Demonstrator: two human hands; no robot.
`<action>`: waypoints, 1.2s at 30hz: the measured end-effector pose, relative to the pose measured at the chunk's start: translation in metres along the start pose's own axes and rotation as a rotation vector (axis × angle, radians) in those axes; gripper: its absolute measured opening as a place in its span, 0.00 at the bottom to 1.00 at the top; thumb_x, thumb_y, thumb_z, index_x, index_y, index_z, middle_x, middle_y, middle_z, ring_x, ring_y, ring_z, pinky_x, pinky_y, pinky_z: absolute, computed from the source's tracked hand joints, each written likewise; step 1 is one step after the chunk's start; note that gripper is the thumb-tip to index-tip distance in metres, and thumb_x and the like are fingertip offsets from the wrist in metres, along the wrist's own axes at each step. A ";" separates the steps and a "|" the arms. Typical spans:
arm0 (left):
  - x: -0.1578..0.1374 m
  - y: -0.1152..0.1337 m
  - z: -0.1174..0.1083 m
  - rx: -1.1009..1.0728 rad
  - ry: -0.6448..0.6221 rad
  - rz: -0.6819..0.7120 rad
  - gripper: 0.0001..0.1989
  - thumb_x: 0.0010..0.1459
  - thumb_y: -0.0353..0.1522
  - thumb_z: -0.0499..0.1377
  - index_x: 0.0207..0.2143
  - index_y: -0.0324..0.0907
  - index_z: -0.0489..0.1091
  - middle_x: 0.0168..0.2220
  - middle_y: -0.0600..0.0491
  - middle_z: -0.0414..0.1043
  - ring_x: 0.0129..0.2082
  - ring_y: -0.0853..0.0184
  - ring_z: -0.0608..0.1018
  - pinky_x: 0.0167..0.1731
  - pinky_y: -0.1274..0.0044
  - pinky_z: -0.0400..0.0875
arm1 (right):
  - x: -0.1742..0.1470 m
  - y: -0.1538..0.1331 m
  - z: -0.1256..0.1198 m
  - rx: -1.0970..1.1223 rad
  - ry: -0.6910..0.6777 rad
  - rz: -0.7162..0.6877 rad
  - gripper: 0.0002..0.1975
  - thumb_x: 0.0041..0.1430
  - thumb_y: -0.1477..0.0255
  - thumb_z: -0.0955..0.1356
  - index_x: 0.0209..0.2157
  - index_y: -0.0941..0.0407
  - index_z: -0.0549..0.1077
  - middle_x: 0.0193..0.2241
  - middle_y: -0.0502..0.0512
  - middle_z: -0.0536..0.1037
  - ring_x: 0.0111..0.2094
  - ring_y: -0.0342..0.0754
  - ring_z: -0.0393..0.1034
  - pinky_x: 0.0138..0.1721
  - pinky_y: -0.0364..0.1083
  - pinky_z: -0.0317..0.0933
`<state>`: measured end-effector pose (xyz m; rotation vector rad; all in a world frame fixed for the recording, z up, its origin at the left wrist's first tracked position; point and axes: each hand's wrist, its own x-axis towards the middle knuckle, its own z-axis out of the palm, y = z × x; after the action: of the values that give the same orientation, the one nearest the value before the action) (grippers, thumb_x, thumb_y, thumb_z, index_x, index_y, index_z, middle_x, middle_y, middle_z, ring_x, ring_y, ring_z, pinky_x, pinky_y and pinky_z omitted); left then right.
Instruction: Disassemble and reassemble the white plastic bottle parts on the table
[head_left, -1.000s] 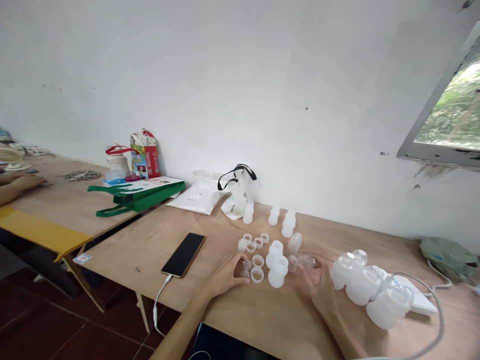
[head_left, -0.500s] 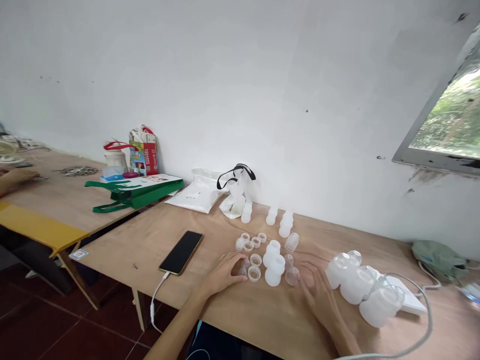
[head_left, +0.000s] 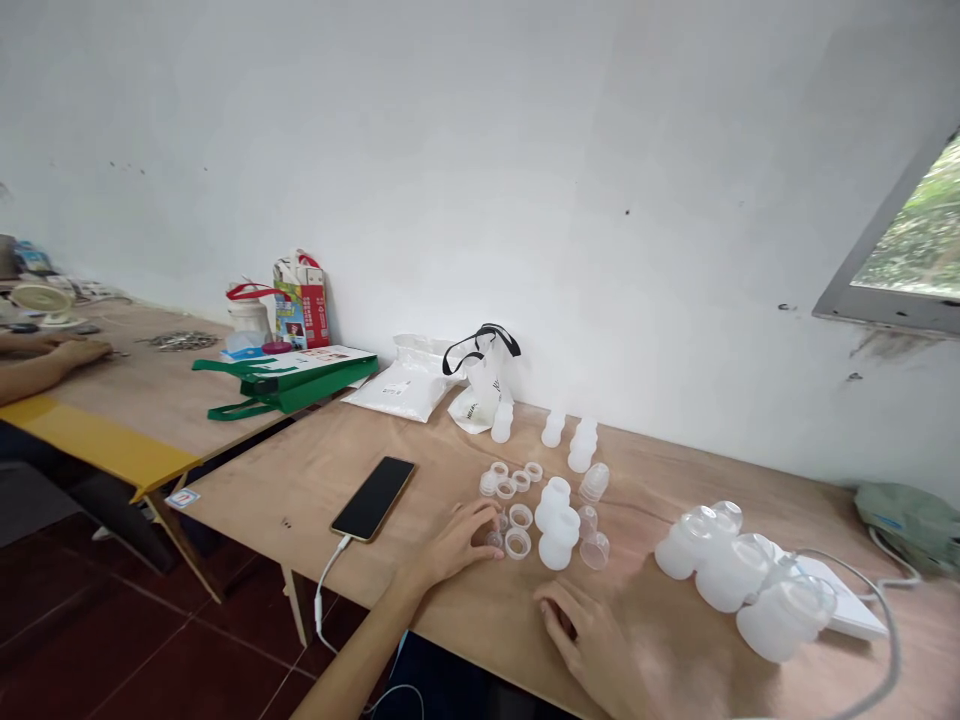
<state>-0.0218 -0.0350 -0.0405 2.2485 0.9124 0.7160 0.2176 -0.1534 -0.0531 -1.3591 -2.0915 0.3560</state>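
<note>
Phone (head_left: pixel 373 498) left of rings (head_left: pixel 517 556), bottles (head_left: pixel 556 546) right

Left arm (head_left: pixel 375 628) stretched forward, left hand (head_left: pixel 456 545) arched, right hand (head_left: pixel 585 632) loosely curled

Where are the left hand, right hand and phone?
Left hand (head_left: pixel 454 545): head view, on the back of the hand.
Right hand (head_left: pixel 586 637): head view, on the back of the hand.
Phone (head_left: pixel 373 499): head view, middle of the dark screen.
</note>
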 end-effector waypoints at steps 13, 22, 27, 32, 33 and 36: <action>0.000 0.006 0.001 0.000 -0.016 0.038 0.10 0.69 0.40 0.59 0.49 0.48 0.73 0.60 0.52 0.71 0.60 0.56 0.70 0.63 0.64 0.59 | 0.015 0.006 0.014 -0.134 0.019 0.066 0.12 0.65 0.78 0.59 0.37 0.51 0.70 0.35 0.50 0.80 0.33 0.49 0.77 0.34 0.45 0.62; 0.002 -0.001 0.004 0.098 -0.008 0.046 0.19 0.66 0.42 0.63 0.58 0.54 0.71 0.58 0.52 0.68 0.57 0.57 0.72 0.62 0.66 0.62 | 0.015 0.006 0.016 -0.213 0.009 0.056 0.11 0.68 0.76 0.60 0.37 0.50 0.71 0.34 0.48 0.79 0.31 0.47 0.75 0.33 0.44 0.59; 0.000 -0.001 0.005 0.161 0.001 -0.001 0.22 0.66 0.44 0.63 0.60 0.54 0.69 0.61 0.50 0.65 0.60 0.54 0.70 0.61 0.65 0.63 | 0.016 0.004 0.016 -0.238 -0.005 0.077 0.10 0.68 0.76 0.60 0.38 0.50 0.71 0.35 0.48 0.80 0.34 0.49 0.76 0.34 0.45 0.59; -0.002 0.000 0.003 0.166 -0.053 0.052 0.26 0.68 0.45 0.61 0.65 0.55 0.63 0.65 0.51 0.64 0.65 0.55 0.65 0.66 0.63 0.57 | 0.016 0.003 0.015 -0.238 -0.007 0.070 0.10 0.69 0.76 0.60 0.38 0.50 0.71 0.35 0.48 0.80 0.35 0.49 0.77 0.34 0.45 0.59; -0.002 0.000 0.004 0.164 -0.055 0.058 0.26 0.68 0.45 0.60 0.66 0.55 0.63 0.65 0.51 0.65 0.66 0.55 0.64 0.66 0.63 0.56 | 0.016 0.003 0.015 -0.239 -0.005 0.069 0.10 0.69 0.76 0.60 0.38 0.50 0.71 0.35 0.48 0.80 0.35 0.49 0.77 0.34 0.44 0.59; -0.001 -0.001 0.005 0.160 -0.031 0.053 0.25 0.68 0.44 0.60 0.66 0.54 0.63 0.66 0.51 0.65 0.66 0.56 0.64 0.67 0.63 0.56 | 0.015 0.004 0.016 -0.241 0.012 0.059 0.10 0.68 0.76 0.60 0.37 0.50 0.71 0.35 0.48 0.80 0.34 0.49 0.76 0.34 0.44 0.59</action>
<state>-0.0195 -0.0367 -0.0448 2.4255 0.9270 0.6506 0.2058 -0.1364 -0.0621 -1.5592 -2.1411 0.1213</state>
